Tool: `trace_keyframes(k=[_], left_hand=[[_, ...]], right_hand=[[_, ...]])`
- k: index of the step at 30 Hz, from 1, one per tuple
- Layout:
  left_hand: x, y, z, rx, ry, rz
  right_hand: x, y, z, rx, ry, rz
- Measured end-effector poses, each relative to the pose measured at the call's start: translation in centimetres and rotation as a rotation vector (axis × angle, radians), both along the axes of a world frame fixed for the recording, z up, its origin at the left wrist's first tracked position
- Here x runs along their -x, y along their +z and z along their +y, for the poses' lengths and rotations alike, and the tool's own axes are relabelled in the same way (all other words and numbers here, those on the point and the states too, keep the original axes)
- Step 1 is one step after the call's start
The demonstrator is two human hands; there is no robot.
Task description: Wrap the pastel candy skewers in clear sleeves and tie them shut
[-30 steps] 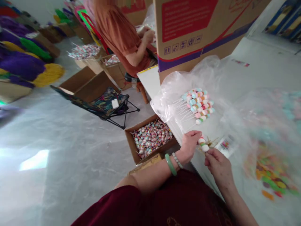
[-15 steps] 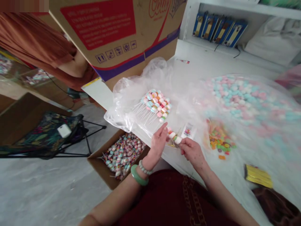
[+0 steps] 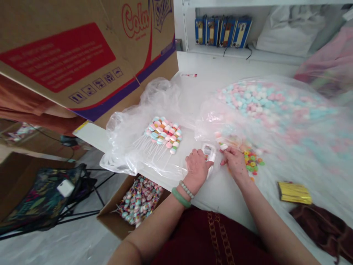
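Note:
My right hand (image 3: 234, 163) pinches a marshmallow skewer (image 3: 223, 146), its pink and white pieces pointing away from me. My left hand (image 3: 197, 167) lies palm down at a stack of small clear printed bags (image 3: 209, 152), thumb stretched out across it and the other fingers slightly bent. Left of that hand, several finished marshmallow-and-gummy skewers (image 3: 165, 133) lie side by side on clear plastic, white sticks toward me. Ring-shaped gummies (image 3: 252, 162) are spread just right of my right hand.
A big cardboard box (image 3: 110, 44) stands at the back left, partly covering another person (image 3: 33, 105). Marshmallows in a large clear bag (image 3: 256, 97) fill the right. Below the table edge is a box of wrapped skewers (image 3: 140, 200). Gold twist ties (image 3: 294, 192) lie at right.
My left hand has left the skewer and moved onto the small bags. My right hand has carried the skewer away from it. The view has turned to the right.

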State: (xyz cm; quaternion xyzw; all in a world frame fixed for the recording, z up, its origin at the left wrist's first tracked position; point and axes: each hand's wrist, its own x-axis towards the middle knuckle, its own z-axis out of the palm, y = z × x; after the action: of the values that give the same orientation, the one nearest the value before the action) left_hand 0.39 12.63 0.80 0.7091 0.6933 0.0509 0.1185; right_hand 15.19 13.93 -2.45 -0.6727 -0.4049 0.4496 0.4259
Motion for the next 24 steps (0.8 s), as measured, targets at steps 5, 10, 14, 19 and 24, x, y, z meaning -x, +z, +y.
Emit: trace_keyframes(k=[5, 10, 14, 19, 24], left_hand=[[0.8, -1.3, 1.4, 0.147, 0.127, -0.066], [2.1, -0.2, 2.2, 0.275, 0.207, -0.218], [3.2, 0.3, 2.5, 0.103, 0.137, -0.255], [4.7, 0.4, 2.8, -0.041, 0.187, -0.436], [3.3, 0.2, 1.3, -0.108, 0.110, -0.222]], right_hand=[[0.0, -0.6, -0.4, -0.007, 0.023, -0.069], [-0.1, -0.4, -1.2, -0.019, 0.042, -0.039], [0.2, 0.9, -2.7, -0.028, 0.073, 0.126], [1.4, 3.4, -4.0, 0.032, 0.093, 0.474], [2.5, 4.1, -4.0, 0.028, 0.058, 0.615]])
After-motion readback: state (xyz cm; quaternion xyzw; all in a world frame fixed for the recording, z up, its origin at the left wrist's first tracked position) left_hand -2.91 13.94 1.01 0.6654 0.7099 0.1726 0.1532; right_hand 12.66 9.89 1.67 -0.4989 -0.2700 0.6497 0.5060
